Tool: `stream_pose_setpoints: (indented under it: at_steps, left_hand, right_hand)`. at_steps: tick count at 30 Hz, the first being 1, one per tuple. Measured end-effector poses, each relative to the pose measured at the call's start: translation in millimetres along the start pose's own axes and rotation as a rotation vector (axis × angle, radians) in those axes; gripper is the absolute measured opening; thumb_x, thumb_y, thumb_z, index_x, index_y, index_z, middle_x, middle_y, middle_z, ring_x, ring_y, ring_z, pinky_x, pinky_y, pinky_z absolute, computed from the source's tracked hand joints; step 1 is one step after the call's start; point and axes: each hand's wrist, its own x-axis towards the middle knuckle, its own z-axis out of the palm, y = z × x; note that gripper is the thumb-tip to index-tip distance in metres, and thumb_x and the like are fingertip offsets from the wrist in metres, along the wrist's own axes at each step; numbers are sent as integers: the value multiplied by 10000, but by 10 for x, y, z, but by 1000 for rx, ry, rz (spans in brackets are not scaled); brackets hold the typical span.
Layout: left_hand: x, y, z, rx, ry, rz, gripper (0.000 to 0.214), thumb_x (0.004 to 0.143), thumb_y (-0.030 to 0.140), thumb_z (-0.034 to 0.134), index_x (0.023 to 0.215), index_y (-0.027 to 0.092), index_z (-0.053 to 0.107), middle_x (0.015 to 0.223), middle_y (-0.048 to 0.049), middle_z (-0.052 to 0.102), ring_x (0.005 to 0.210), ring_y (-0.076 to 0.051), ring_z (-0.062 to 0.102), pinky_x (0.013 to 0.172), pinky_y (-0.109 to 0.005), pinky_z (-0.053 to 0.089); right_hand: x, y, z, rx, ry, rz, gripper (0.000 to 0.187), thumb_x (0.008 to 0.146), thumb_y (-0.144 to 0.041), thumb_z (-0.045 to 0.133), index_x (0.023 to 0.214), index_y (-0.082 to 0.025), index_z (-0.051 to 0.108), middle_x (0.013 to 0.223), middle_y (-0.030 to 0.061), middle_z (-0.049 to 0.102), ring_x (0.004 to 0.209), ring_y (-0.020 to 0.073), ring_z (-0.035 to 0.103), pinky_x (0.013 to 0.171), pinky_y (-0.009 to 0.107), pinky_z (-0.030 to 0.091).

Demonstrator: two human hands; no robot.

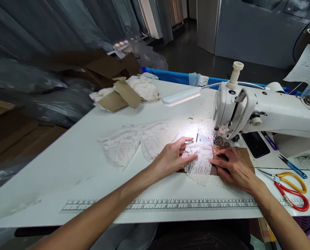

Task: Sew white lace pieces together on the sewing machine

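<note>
A piece of white lace with a scalloped lower edge lies under the lamp light at the needle area of a white sewing machine. My left hand rests at its left side, thumb and forefinger stretched out across the lace, the other fingers curled. On the lace's right edge and a brown board, my right hand lies with its fingers spread. More lace stretches out on the table to the left. The machine's head partly hides the presser foot and needle.
To the right lie scissors with yellow and red handles, blue thread snips and a black phone. A printed ruler runs along the front edge. At the back are lace bundles and a lamp.
</note>
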Motion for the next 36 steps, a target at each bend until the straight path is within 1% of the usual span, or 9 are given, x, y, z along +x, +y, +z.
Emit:
stream_pose_setpoints:
  at_steps: [7, 11, 15, 21, 25, 28, 31, 33, 36]
  left_hand:
    - [-4, -16, 6, -12, -2, -28, 592, 778, 502, 629, 1223, 118, 560, 589, 110, 270, 521, -113, 320, 528, -243, 271]
    - [-5, -15, 4, -29, -1, -9, 532, 816, 478, 593, 1218, 130, 563, 597, 106, 274, 508, -107, 310, 524, -242, 264]
    - [2, -23, 18, -34, 20, 4, 501, 812, 432, 604, 1219, 142, 562, 615, 96, 337, 510, -106, 356, 521, -243, 294]
    - [22, -17, 51, -52, 78, -34, 600, 786, 491, 636, 1258, 134, 541, 680, 62, 449, 506, -108, 429, 484, -249, 356]
    - [-9, -15, 55, 37, 92, -20, 544, 822, 447, 617, 1268, 143, 548, 704, 46, 498, 526, -116, 473, 495, -251, 415]
    - [-47, -25, 42, 269, 158, 103, 444, 856, 404, 616, 1232, 168, 596, 773, 6, 583, 547, -117, 495, 495, -240, 415]
    - [-35, -26, 35, 503, 245, 375, 295, 935, 398, 555, 1092, 179, 675, 977, -80, 659, 653, -151, 573, 480, -237, 413]
    - [21, -18, 50, 575, 167, 620, 263, 992, 351, 488, 1025, 181, 686, 1034, -91, 683, 762, -182, 625, 557, -273, 487]
    - [145, -14, 101, 628, -22, 907, 275, 1035, 280, 418, 1085, 152, 656, 1082, -108, 701, 901, -216, 656, 748, -362, 558]
  right_hand:
    - [-4, -8, 15, -11, 1, 7, 332, 913, -192, 546, 1200, -304, 671, 1179, 90, 584, 1053, 266, 532, 910, 501, 518]
    - [0, -22, 0, -18, -4, 19, 334, 911, -181, 533, 1188, -298, 679, 1185, 92, 580, 1065, 269, 531, 907, 492, 513]
    - [-2, -23, -10, -8, -29, 25, 345, 904, -187, 536, 1198, -302, 675, 1189, 86, 587, 1070, 272, 532, 899, 482, 509]
    - [6, -17, -9, 24, -33, 37, 331, 919, -219, 525, 1190, -315, 689, 1196, 84, 594, 1094, 279, 529, 915, 482, 494]
    - [9, -11, -4, 42, -5, 23, 317, 923, -220, 518, 1169, -298, 701, 1158, 89, 602, 1088, 271, 532, 906, 469, 500]
    - [5, -11, 5, 36, -10, 31, 317, 924, -220, 517, 1170, -301, 700, 1160, 89, 599, 1098, 269, 526, 915, 471, 498]
    - [2, -14, 7, 18, -23, 36, 320, 908, -210, 539, 1173, -297, 696, 1186, 89, 592, 1089, 277, 523, 922, 489, 496]
    - [4, -14, 2, 2, -30, 25, 314, 901, -201, 552, 1167, -287, 694, 1194, 89, 588, 1078, 279, 525, 916, 491, 500]
    - [8, -11, -7, -16, -19, -1, 284, 899, -194, 565, 1138, -274, 696, 1197, 92, 580, 1073, 280, 524, 907, 484, 508]
